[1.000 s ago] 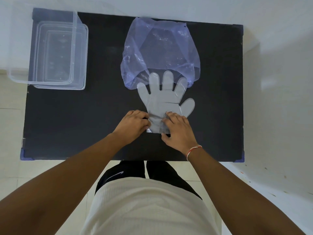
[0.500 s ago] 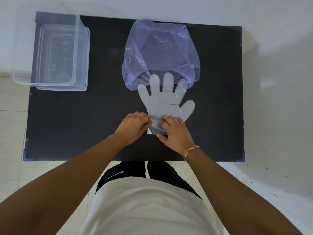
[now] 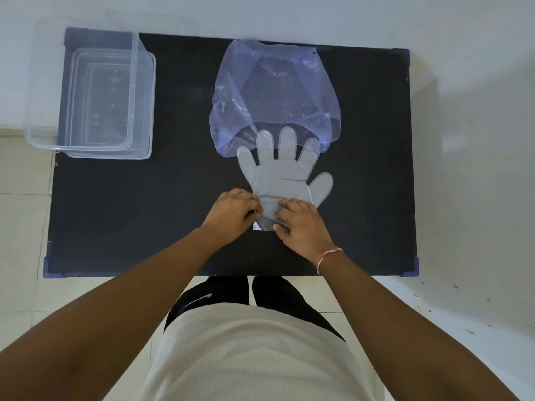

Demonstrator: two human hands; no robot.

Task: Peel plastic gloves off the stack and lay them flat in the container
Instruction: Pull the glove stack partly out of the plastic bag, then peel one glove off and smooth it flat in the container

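- Flat stack of translucent grey plastic gloves [image 3: 280,176] lay mid-table, long axis near-to-far, fingertips pointing far, tucked under a crumpled violet plastic bag [image 3: 275,94].
- Left hand [image 3: 233,217] and right hand [image 3: 301,222], fingers curled, pressed on the cuff at the near end; whether either pinched a layer couldn't be told.
- Clear rectangular plastic container [image 3: 142,105] sat far left, well apart; left hand nearer.

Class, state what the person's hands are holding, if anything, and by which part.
Both hands, left hand and right hand, grip the plastic glove stack at its cuff end.
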